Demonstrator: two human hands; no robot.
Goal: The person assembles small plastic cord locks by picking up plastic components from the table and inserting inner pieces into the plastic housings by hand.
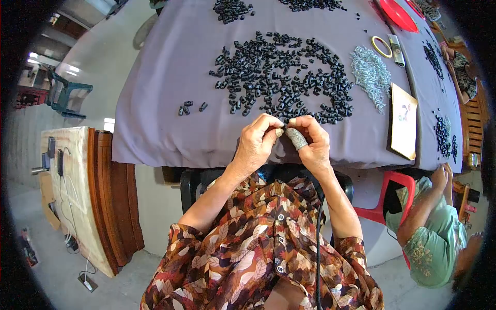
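My left hand (256, 142) and my right hand (313, 143) meet at the table's near edge, fingertips pinched together. Between them is a small black plastic piece (284, 126), mostly hidden by the fingers. A grey covering wraps my right thumb (296, 138). Just beyond my fingers spreads a large pile of small black cylindrical pieces (279, 75). A few loose black pieces (187, 108) lie to its left. To the right of the pile is a heap of small shiny metal parts (371, 72), too fine to tell singly.
A grey cloth (155, 113) covers the table. Toward the right lie a cardboard sheet (403, 121), a tape roll (382, 46) and a red tray (399, 14). Another person in green (431, 232) sits at right by a red chair (385, 199). A wooden cabinet (77, 196) stands left.
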